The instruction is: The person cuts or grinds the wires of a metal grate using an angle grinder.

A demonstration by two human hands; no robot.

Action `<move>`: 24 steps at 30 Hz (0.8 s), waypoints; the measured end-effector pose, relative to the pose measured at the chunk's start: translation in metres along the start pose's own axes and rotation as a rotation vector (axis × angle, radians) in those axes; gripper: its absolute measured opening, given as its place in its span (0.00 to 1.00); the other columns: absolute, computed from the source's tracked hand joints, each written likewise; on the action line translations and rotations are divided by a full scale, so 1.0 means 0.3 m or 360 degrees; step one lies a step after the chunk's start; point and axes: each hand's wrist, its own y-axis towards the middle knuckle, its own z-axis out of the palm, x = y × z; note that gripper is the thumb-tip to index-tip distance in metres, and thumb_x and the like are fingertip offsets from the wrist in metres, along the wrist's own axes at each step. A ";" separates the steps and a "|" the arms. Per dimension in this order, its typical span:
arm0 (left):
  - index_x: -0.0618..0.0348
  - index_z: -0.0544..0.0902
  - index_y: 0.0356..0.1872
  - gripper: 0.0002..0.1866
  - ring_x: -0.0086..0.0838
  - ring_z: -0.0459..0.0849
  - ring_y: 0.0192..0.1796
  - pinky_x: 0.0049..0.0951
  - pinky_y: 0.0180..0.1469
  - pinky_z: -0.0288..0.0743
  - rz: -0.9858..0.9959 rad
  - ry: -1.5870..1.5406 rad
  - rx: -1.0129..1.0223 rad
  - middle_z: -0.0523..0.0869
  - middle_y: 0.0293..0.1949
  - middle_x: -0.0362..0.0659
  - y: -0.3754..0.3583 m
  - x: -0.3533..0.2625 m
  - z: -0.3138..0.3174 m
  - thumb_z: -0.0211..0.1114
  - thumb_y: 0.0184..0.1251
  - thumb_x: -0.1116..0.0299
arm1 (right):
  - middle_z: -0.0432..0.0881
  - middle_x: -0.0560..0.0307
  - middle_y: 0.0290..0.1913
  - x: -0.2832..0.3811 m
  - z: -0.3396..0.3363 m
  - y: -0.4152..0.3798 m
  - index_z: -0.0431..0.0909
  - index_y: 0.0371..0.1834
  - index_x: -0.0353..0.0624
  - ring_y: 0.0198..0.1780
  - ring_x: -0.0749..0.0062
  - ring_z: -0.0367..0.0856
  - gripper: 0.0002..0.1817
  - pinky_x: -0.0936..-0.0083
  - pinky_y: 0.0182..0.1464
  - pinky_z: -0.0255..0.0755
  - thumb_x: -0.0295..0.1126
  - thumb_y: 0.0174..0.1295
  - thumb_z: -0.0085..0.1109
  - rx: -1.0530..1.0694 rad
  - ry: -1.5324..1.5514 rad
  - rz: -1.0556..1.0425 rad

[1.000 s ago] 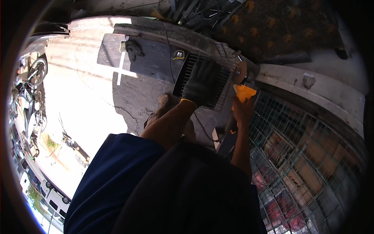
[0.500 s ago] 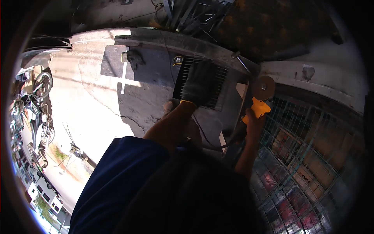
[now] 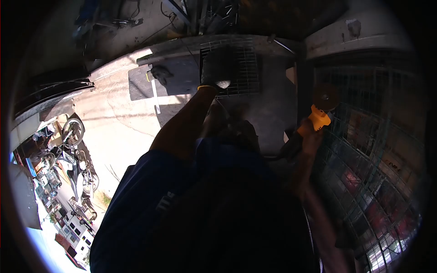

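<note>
My left hand [image 3: 217,68], in a dark glove with a yellow cuff, reaches forward over the metal grate [image 3: 248,75], a panel of thin parallel bars. Deep shadow hides its fingers; a bright patch of light falls near the wrist. My bare right hand [image 3: 311,135] is wrapped around a yellow and black angle grinder [image 3: 320,117], held out to the right, away from the grate. The grinder's round disc [image 3: 326,96] points forward, and its cord trails back toward my body.
A dark glove [image 3: 161,73] and a pale straight strip [image 3: 155,95] lie on the dark sheet at left. A metal rod [image 3: 284,46] rests by the ledge ahead. Wire mesh panels [image 3: 364,136] stand at right. Beyond the sunlit ground is a parked motorcycle [image 3: 75,168].
The view has swung, so the grate and my left hand appear higher in it. The yellow tape measure beside the grate is no longer visible. The grinder stays in my right hand.
</note>
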 end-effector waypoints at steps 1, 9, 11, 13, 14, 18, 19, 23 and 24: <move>0.61 0.79 0.73 0.31 0.55 0.80 0.74 0.50 0.76 0.73 0.0014 0.0009 0.0010 0.82 0.71 0.58 0.008 0.013 -0.019 0.68 0.74 0.55 | 0.86 0.57 0.40 -0.002 -0.002 -0.012 0.81 0.55 0.36 0.38 0.68 0.87 0.18 0.66 0.46 0.80 0.33 0.67 0.72 -0.0058 0.0016 0.0073; 0.56 0.82 0.70 0.32 0.54 0.85 0.69 0.50 0.71 0.78 0.0283 -0.0397 -0.0291 0.87 0.67 0.57 0.234 0.139 -0.106 0.69 0.76 0.45 | 0.86 0.56 0.43 -0.030 0.011 -0.128 0.82 0.57 0.38 0.38 0.69 0.88 0.18 0.70 0.42 0.82 0.31 0.67 0.72 -0.0133 0.0139 0.0206; 0.53 0.83 0.70 0.31 0.53 0.86 0.69 0.49 0.71 0.78 0.0345 -0.0568 0.0105 0.88 0.65 0.57 0.325 0.156 -0.089 0.70 0.75 0.43 | 0.86 0.57 0.44 -0.025 0.030 -0.181 0.81 0.58 0.39 0.38 0.69 0.87 0.19 0.70 0.41 0.82 0.31 0.67 0.72 -0.0260 0.0193 0.0248; 0.59 0.83 0.68 0.33 0.50 0.88 0.63 0.46 0.64 0.82 0.0425 -0.0449 0.0077 0.89 0.60 0.56 0.364 0.338 0.062 0.73 0.70 0.46 | 0.86 0.58 0.46 -0.026 0.034 -0.229 0.81 0.60 0.40 0.40 0.71 0.86 0.20 0.71 0.43 0.82 0.31 0.67 0.73 -0.0302 0.0216 0.0203; 0.53 0.72 0.78 0.32 0.40 0.73 0.76 0.39 0.77 0.66 0.1129 0.0225 0.0212 0.75 0.75 0.47 0.411 0.442 0.188 0.61 0.78 0.52 | 0.86 0.60 0.46 -0.009 0.049 -0.254 0.81 0.62 0.41 0.43 0.72 0.85 0.21 0.71 0.46 0.82 0.31 0.67 0.72 -0.0352 0.0252 0.0243; 0.61 0.90 0.61 0.29 0.30 0.90 0.53 0.32 0.59 0.83 0.0220 -0.1764 0.0883 0.94 0.53 0.47 0.580 0.494 0.301 0.79 0.71 0.47 | 0.85 0.60 0.46 -0.030 0.087 -0.319 0.81 0.62 0.42 0.44 0.73 0.85 0.21 0.69 0.49 0.82 0.32 0.67 0.72 -0.0490 0.0298 0.0209; 0.61 0.90 0.61 0.29 0.30 0.90 0.53 0.32 0.59 0.83 0.0236 -0.1762 0.0912 0.94 0.53 0.47 0.561 0.451 0.238 0.79 0.71 0.47 | 0.85 0.60 0.46 -0.031 0.095 -0.334 0.81 0.62 0.42 0.44 0.73 0.84 0.21 0.69 0.49 0.81 0.32 0.67 0.72 -0.0527 0.0271 0.0199; 0.58 0.88 0.60 0.27 0.47 0.89 0.56 0.43 0.61 0.79 0.0593 -0.0580 0.0694 0.91 0.52 0.52 0.453 0.238 -0.051 0.67 0.76 0.45 | 0.85 0.61 0.45 -0.058 0.109 -0.367 0.83 0.60 0.42 0.43 0.73 0.84 0.19 0.71 0.48 0.79 0.32 0.67 0.71 -0.0606 0.0213 0.0183; 0.58 0.88 0.60 0.26 0.45 0.89 0.56 0.42 0.61 0.79 0.0595 -0.0648 0.0706 0.90 0.52 0.51 0.431 0.207 -0.107 0.67 0.76 0.46 | 0.85 0.61 0.45 -0.058 0.112 -0.374 0.83 0.60 0.42 0.43 0.73 0.84 0.19 0.71 0.48 0.79 0.32 0.67 0.71 -0.0618 0.0217 0.0190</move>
